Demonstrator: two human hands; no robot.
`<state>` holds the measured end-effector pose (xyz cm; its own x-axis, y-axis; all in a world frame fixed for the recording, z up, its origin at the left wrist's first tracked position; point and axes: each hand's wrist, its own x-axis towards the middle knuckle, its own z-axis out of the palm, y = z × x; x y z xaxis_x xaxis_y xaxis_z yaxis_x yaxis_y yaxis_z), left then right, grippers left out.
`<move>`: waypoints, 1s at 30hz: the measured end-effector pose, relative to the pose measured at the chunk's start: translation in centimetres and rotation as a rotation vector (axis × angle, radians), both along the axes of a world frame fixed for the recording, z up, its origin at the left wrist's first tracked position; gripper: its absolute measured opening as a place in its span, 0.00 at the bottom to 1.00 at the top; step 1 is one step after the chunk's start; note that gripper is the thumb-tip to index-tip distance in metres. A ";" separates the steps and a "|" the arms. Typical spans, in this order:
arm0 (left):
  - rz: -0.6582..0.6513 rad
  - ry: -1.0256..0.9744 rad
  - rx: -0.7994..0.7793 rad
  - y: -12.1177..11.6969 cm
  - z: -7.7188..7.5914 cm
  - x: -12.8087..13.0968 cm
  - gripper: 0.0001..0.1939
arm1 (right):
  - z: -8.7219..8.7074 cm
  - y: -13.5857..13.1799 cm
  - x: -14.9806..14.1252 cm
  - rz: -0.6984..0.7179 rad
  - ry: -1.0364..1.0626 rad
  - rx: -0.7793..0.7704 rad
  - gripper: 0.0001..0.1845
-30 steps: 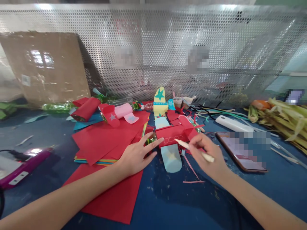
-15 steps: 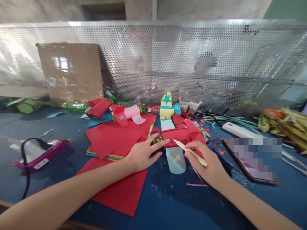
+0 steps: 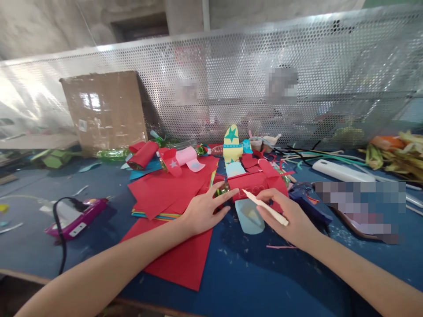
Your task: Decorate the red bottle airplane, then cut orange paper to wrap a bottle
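Toward the far edge of the table (image 3: 231, 273), left of its right corner, lies the red tube (image 3: 247, 182), pale blue paper (image 3: 250, 216) at its near side. The right hand (image 3: 291, 215) pinches a cream pen (image 3: 267, 208), tip at the tube. The left hand (image 3: 206, 211), fingers spread and gripping nothing, reaches the tube's left end, beside red sheets (image 3: 185, 253).

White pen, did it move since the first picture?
Yes. Against the red-wrapped bottle, the white pen's tip has moved left, closer to the left hand's fingertip.
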<state>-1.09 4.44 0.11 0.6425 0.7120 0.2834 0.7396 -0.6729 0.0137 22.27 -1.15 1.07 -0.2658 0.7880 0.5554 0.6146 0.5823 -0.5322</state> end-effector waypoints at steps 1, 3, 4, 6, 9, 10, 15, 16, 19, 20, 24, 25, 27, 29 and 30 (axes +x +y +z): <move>-0.001 0.000 -0.003 0.0 0.0 0.0 0.25 | 0.0 0.0 0.0 -0.002 0.003 -0.013 0.04; -0.002 0.003 -0.006 0.1 0.0 0.0 0.25 | 0.0 -0.1 0.0 -0.012 0.010 -0.036 0.04; -0.003 0.005 -0.007 0.1 -0.1 0.0 0.25 | 0.0 -0.1 0.0 -0.017 0.013 -0.040 0.05; -0.002 0.009 -0.002 0.2 -0.1 0.0 0.25 | 0.0 -0.2 0.0 -0.022 0.016 -0.043 0.05; -0.005 0.006 0.014 0.2 -0.1 0.0 0.26 | 0.1 -0.2 0.1 -0.018 0.003 -0.049 0.05; -0.008 0.004 0.019 0.2 -0.1 0.0 0.26 | 0.2 -0.2 0.1 -0.014 -0.005 -0.052 0.05; -0.009 0.020 0.012 0.1 0.1 0.0 0.25 | 0.2 -0.1 0.1 -0.015 -0.019 -0.034 0.04; -0.006 0.025 0.010 0.1 0.1 0.0 0.25 | 0.2 -0.1 0.1 -0.017 -0.018 -0.036 0.04; -0.004 0.032 0.006 0.0 0.2 0.0 0.25 | 0.2 -0.1 0.0 -0.026 -0.023 -0.057 0.04; -0.006 0.030 0.005 0.0 0.2 0.1 0.25 | 0.2 -0.1 0.0 -0.025 -0.026 -0.063 0.04; -0.006 0.022 0.009 0.0 0.2 0.1 0.25 | 0.1 0.0 0.0 -0.022 -0.026 -0.057 0.04; -0.006 0.021 0.009 0.1 0.2 0.1 0.25 | 0.1 -0.1 0.0 -0.027 -0.026 -0.049 0.03; -0.007 0.021 0.006 0.0 0.2 0.1 0.25 | 0.1 -0.1 0.0 -0.034 -0.030 -0.040 0.04; -0.008 0.022 0.003 0.0 0.2 0.1 0.25 | 0.2 -0.1 0.0 -0.035 -0.043 -0.039 0.04; -0.009 0.023 0.003 0.0 0.2 0.1 0.25 | 0.2 -0.1 0.0 -0.035 -0.050 -0.042 0.04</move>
